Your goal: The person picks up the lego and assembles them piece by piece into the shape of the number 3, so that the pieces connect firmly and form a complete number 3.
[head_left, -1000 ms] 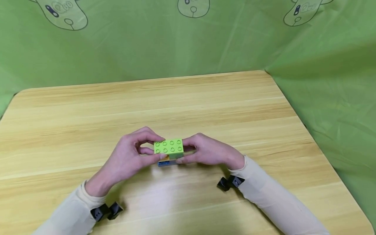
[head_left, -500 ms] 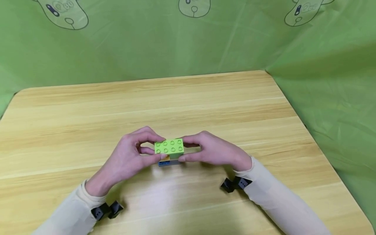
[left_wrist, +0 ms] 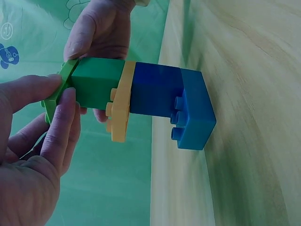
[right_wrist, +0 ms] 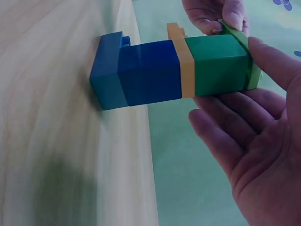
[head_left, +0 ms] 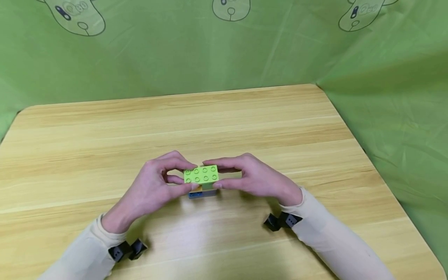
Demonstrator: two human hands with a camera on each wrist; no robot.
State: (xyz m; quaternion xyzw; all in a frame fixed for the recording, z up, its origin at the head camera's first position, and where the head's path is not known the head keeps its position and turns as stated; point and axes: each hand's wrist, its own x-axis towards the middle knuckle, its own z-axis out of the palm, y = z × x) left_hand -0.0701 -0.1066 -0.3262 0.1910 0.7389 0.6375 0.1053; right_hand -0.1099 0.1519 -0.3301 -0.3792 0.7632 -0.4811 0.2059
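A tower of toy building blocks stands upright on the table. Its top is a light green flat brick (head_left: pixel 201 174) with two rows of studs. Under this, in the left wrist view, come a green block (left_wrist: pixel 98 82), a yellow-orange flat brick (left_wrist: pixel 123 101), a dark blue block (left_wrist: pixel 156 89) and a lighter blue brick (left_wrist: pixel 197 110) at the base. My left hand (head_left: pixel 154 186) pinches the light green brick's left end between thumb and fingers. My right hand (head_left: pixel 259 177) holds its right end, thumb in front and fingers behind, close beside the green block.
The wooden table (head_left: pixel 224 124) reaches to a green cloth backdrop (head_left: pixel 168 58) printed with cartoon faces. More cloth hangs along the right edge. A small black camera (head_left: pixel 127 251) sits on the left wrist, another camera (head_left: pixel 282 221) on the right.
My right hand has shifted slightly right and away, its thumb and fingers moving up from the lower blocks toward the light green brick. The left hand and tower stay nearly still.
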